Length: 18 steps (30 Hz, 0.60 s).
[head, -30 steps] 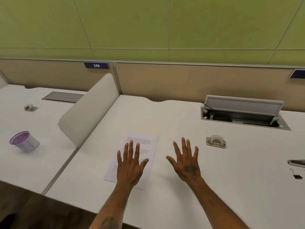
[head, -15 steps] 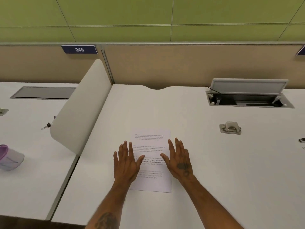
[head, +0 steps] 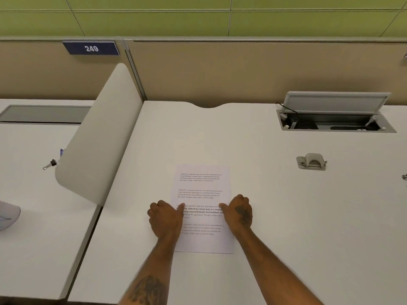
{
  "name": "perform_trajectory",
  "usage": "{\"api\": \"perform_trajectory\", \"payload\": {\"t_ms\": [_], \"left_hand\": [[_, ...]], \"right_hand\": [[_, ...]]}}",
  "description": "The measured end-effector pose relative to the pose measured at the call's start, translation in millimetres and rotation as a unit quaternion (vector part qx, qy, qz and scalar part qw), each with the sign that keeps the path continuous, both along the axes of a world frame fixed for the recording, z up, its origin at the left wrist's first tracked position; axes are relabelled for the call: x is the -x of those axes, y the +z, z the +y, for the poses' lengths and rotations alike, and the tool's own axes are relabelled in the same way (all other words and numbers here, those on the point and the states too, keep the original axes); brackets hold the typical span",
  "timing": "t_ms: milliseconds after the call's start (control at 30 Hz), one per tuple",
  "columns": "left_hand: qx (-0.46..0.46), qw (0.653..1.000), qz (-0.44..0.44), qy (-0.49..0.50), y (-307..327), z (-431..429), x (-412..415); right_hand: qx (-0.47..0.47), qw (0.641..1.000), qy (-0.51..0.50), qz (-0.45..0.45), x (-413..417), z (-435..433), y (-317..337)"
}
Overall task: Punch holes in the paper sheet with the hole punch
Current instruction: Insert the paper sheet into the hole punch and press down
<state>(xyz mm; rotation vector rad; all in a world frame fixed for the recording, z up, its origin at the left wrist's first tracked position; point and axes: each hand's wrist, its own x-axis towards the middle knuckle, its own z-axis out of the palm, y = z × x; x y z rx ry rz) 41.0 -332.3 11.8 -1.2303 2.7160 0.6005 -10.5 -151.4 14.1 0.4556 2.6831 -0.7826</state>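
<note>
- Gripping the paper sheet at both long edges, the left hand and right hand had curled from flat, spread palms half a second earlier into pinches, thumbs on top of the page
- The sheet lay flat on the desk, squared up compared with a second before
- The hole punch stood untouched, well apart to the right
- Judgement: the sheet was about to be lifted; no holes were punched yet
</note>
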Motion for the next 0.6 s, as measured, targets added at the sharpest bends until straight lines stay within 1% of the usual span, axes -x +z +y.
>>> {"api": "perform_trajectory", "payload": {"t_ms": [233, 367, 467, 600], "left_hand": [[-0.01, 1.0, -0.014, -0.016, 4, 3, 10], [-0.017, 0.999, -0.038, -0.022, 9, 4, 14], [-0.056, 0.997, -0.052, -0.01, 11, 3, 17], [-0.096, 0.995, -0.028, 0.005, 13, 4, 19]], "right_hand": [[0.023, 0.999, -0.019, -0.036, 8, -7, 2], [0.043, 0.997, -0.042, -0.046, 11, -9, 4], [0.058, 0.995, -0.049, -0.063, 13, -10, 5], [0.077, 0.993, -0.053, -0.077, 15, -8, 5]]}}
